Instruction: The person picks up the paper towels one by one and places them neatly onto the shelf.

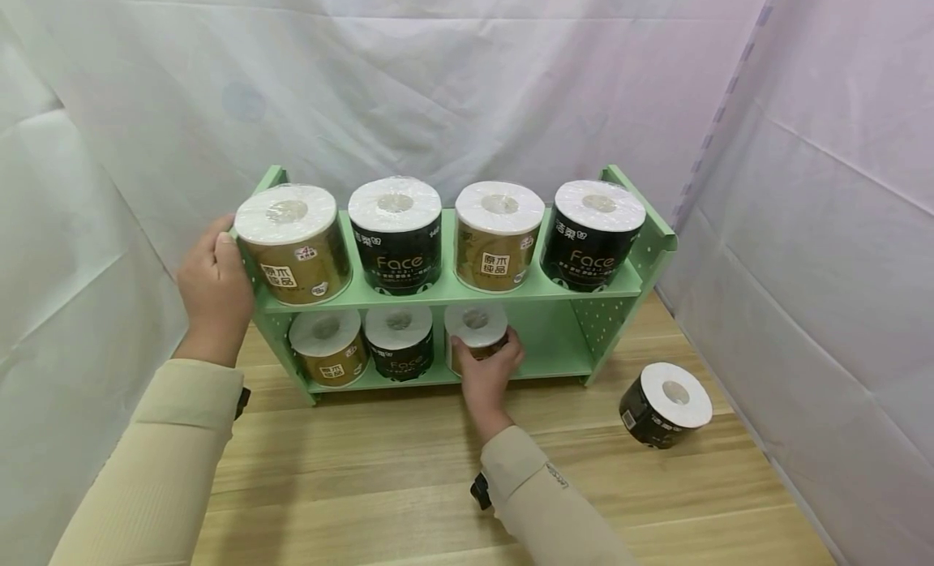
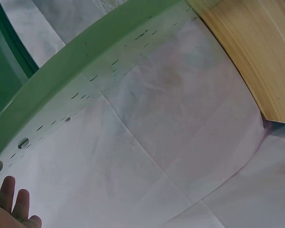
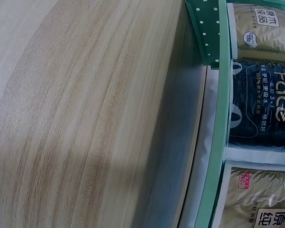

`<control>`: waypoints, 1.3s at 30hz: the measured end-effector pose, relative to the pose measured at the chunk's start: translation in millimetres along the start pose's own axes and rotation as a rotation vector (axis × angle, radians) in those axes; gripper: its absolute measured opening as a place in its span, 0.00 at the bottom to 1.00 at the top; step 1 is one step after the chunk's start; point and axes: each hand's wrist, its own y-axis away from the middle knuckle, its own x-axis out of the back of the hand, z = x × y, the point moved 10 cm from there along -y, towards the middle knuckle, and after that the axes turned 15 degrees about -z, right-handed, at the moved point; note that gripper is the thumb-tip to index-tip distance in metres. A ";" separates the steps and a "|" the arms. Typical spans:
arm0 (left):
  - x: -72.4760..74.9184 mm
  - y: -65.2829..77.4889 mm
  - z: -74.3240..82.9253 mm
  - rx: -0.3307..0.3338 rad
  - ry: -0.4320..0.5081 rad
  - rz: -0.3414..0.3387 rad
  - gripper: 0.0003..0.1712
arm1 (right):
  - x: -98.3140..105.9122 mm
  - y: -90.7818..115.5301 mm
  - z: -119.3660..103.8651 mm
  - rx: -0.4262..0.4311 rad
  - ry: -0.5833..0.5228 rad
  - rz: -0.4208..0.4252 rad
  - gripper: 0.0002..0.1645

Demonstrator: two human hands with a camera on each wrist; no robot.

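Observation:
A green two-tier shelf (image 1: 452, 297) holds wrapped toilet paper rolls on both levels. On the lower level, my right hand (image 1: 490, 379) grips a gold-wrapped toilet paper roll (image 1: 474, 323), thumb on its left side and fingers on its right. The right wrist view shows this gold roll (image 3: 256, 194) at the lower right corner. My left hand (image 1: 215, 286) rests by the shelf's left side, beside the upper gold roll (image 1: 295, 250). Its fingers (image 2: 21, 204) show extended beside the perforated side panel in the left wrist view; whether they press the panel I cannot tell.
Left of the gripped roll stand a black roll (image 1: 400, 347) and a gold roll (image 1: 328, 351). Upstairs are another black roll (image 1: 397, 242), gold roll (image 1: 498, 242) and black roll (image 1: 593, 242). One more black roll (image 1: 666, 405) lies tilted on the wooden table (image 1: 365, 485). White curtains (image 1: 452, 87) surround everything.

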 end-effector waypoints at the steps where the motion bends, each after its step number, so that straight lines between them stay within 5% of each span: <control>1: -0.1 0.0 0.0 0.000 -0.001 -0.001 0.27 | -0.6 0.1 0.2 -0.004 -0.005 0.000 0.51; 39: -0.2 0.7 1.2 0.018 -0.002 0.001 0.28 | -5.2 1.4 6.7 -0.008 0.004 -0.003 0.53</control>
